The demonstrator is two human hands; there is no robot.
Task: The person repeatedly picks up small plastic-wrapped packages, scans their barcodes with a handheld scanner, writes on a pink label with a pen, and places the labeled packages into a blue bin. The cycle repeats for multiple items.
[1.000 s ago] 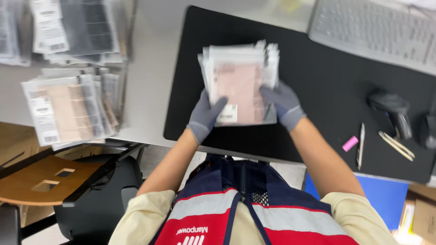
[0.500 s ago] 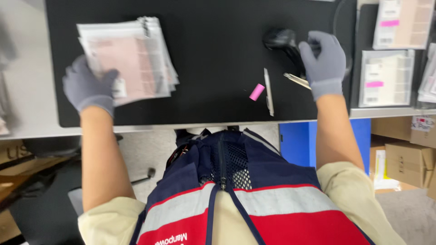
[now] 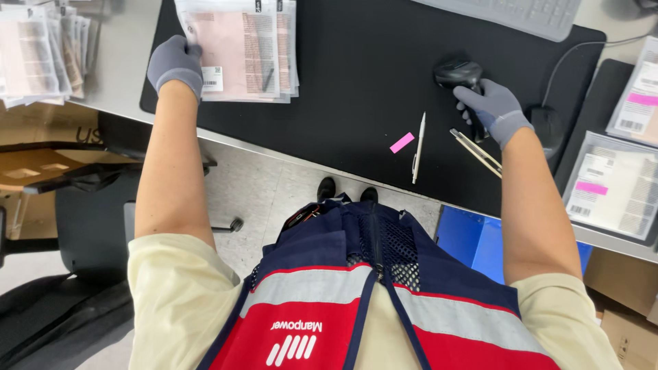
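**pk_line:** Black mat [image 3: 356,103] is my landmark, it covers most of the counter [image 3: 116,82]. Both hands wear grey gloves. The left hand [image 3: 176,63] sits at the mat's left edge, fingers closed on the corner of a stack of clear packets [image 3: 240,48] with pinkish sheets inside. That stack lies flat on the mat's upper left part.

**scan_guy:** And the other one?

**pk_line:** The right hand [image 3: 495,108] is over the mat's right side, wrapped around the handle of a black handheld scanner [image 3: 460,72]. Scanner head points toward the mat's far edge. Can't tell if it's lifted or resting on the mat. Hands are well apart, one at each side.

**scan_guy:** Anything else on there?

**pk_line:** Near the mat's front edge, between the hands: a small pink tag [image 3: 401,142], a white pen [image 3: 417,146] just beside it, and a box cutter [image 3: 476,149] right under the right wrist. A black mouse [image 3: 546,126] sits near the mat's right edge, and a keyboard [image 3: 514,14] along the far edge. Off the mat to the right lie more packets with pink labels [image 3: 612,183]; off to the left, another fanned pile of packets [image 3: 41,55].
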